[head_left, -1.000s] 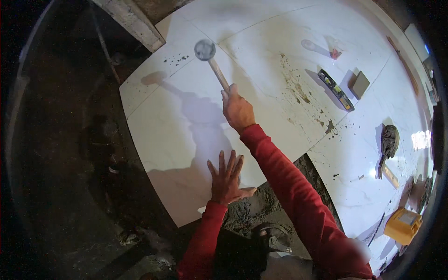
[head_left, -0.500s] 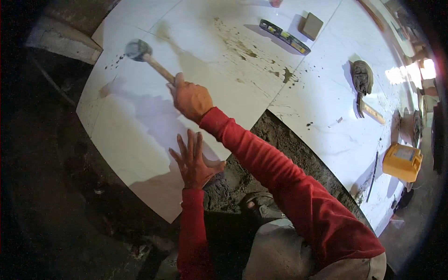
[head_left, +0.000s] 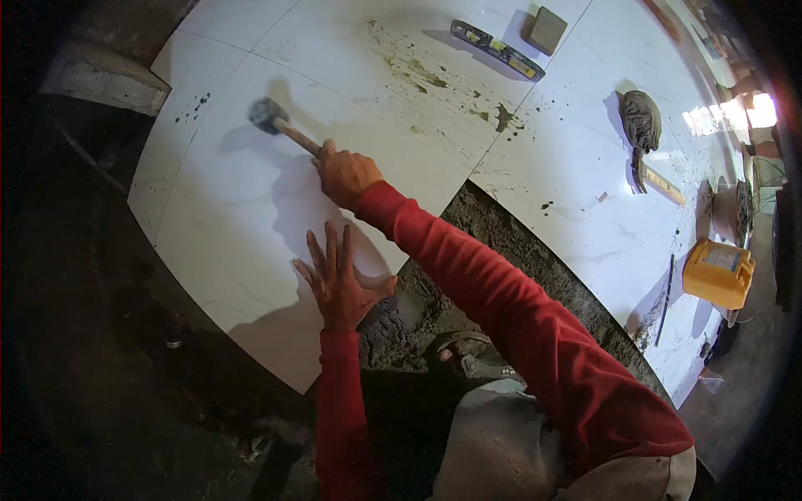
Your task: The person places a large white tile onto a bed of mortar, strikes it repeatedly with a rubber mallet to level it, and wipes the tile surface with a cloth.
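My left hand (head_left: 341, 282) is spread open on a white marbled floor tile (head_left: 230, 217), near its edge beside exposed grey mortar (head_left: 526, 255). My right hand (head_left: 347, 175) grips the wooden handle of a mallet (head_left: 267, 115), whose dark, slightly blurred head is over the tile, up and left of my left hand. My sandaled foot (head_left: 468, 359) rests in the mortar beneath my right forearm. Dark smears of mortar (head_left: 422, 79) spot the tiles above my hands.
A spirit level (head_left: 497, 50) and a grey block (head_left: 547, 32) lie at the top. Rightward are a wooden-handled tool with dark cloth (head_left: 642, 125), a yellow jerrycan (head_left: 714, 275) and a bucket (head_left: 731, 213). A concrete ledge (head_left: 109, 88) borders the dark floor (head_left: 100, 334) at left.
The view has shifted, so the tiles and tools appear farther up and left than a second ago. The mallet head has moved slightly right and downward since half a second ago.
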Tool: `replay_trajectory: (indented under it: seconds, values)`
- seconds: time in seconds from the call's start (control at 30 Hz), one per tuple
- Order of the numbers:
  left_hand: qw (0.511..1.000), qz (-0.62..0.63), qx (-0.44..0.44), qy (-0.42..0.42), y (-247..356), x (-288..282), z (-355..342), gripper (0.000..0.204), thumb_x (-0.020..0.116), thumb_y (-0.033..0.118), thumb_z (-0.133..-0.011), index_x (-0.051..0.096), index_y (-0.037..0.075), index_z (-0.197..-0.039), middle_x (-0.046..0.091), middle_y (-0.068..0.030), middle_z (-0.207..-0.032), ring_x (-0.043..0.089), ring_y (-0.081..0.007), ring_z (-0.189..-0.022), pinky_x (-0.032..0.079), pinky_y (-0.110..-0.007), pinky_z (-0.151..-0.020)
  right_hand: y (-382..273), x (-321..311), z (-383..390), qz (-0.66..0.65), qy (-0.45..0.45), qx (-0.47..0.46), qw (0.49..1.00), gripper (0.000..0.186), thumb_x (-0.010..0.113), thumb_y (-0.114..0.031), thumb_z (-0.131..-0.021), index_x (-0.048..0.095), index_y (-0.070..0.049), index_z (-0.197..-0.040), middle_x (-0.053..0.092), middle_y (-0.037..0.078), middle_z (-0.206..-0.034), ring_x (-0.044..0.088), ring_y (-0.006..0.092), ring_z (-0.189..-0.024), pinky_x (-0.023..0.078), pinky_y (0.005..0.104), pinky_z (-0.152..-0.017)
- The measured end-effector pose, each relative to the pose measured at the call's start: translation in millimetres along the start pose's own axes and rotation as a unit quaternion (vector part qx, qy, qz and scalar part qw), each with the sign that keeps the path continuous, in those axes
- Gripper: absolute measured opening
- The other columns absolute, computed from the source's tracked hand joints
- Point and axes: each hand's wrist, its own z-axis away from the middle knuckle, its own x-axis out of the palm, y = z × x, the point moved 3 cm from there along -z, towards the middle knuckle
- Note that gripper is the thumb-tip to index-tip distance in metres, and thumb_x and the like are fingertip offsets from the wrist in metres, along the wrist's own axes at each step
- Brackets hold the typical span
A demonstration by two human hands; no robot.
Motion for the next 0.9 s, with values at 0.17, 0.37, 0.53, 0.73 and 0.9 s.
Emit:
replay_trajectory:
  seconds: [0.17, 0.37, 0.53, 0.73, 0.9]
  values:
    - [0.999, -0.027, -0.008, 0.036, -9.6, 11.9, -4.1, 0.121, 0.069, 0.08, -0.062, 0.028, 0.013, -0.155, 0.019, -0.0163, -0.162, 0.015, -0.0485, -0.147, 0.01, -0.077, -0.108, -56.0, -9.6, -6.2, -0.034, 0.103, -0.11, 0.988, 0.028, 0.047, -0.031, -0.102, 0.043, -0.003, -0.105, 0.064, 0.021, -0.069, 0.062, 0.0433, -0.06, 0.051, 0.0514, -0.055]
    - [1.0, -0.01, 0.027, 0.01, 19.7, 21.0, -37.5, 0.114, 0.053, 0.086, -0.071, 0.032, 0.006, -0.148, 0.031, -0.0206, -0.155, 0.018, -0.05, -0.145, 0.011, -0.077, -0.107, -5.3, -1.3, -26.0, 0.027, -0.009, -0.029, 0.999, 0.026, 0.045, -0.029, -0.102, 0.042, -0.003, -0.106, 0.063, 0.021, -0.075, 0.06, 0.0427, -0.057, 0.049, 0.0522, -0.051]
    - [0.996, -0.022, 0.07, 0.056, -2.3, 33.2, -33.0, 0.109, 0.051, 0.084, -0.073, 0.035, 0.006, -0.147, 0.041, -0.0216, -0.146, 0.021, -0.0508, -0.144, 0.012, -0.079, -0.106, -39.5, -8.4, -16.1, -0.001, 0.058, -0.151, 0.987, 0.028, 0.045, -0.028, -0.102, 0.043, -0.006, -0.12, 0.063, 0.021, -0.082, 0.062, 0.0428, -0.063, 0.052, 0.0523, -0.058]
    - [0.998, 0.018, 0.042, 0.047, 13.5, 15.5, -50.6, 0.105, 0.044, 0.084, -0.078, 0.033, 0.006, -0.148, 0.038, -0.0203, -0.149, 0.021, -0.0507, -0.144, 0.011, -0.079, -0.105, -29.7, 13.1, -42.4, 0.046, -0.004, -0.066, 0.997, 0.052, 0.047, -0.028, -0.102, 0.03, -0.019, -0.151, 0.063, 0.017, -0.085, 0.062, 0.042, -0.064, 0.053, 0.0498, -0.059]
    - [0.998, 0.029, 0.038, 0.044, 4.2, 29.1, -57.1, 0.094, 0.05, 0.075, -0.082, 0.035, 0.009, -0.148, 0.034, -0.0198, -0.152, 0.022, -0.0474, -0.144, 0.007, -0.078, -0.108, -35.5, 21.8, -41.5, 0.034, 0.035, -0.154, 0.987, 0.06, 0.048, -0.027, -0.101, 0.022, -0.033, -0.154, 0.064, 0.019, -0.081, 0.065, 0.0396, -0.064, 0.054, 0.0508, -0.058]
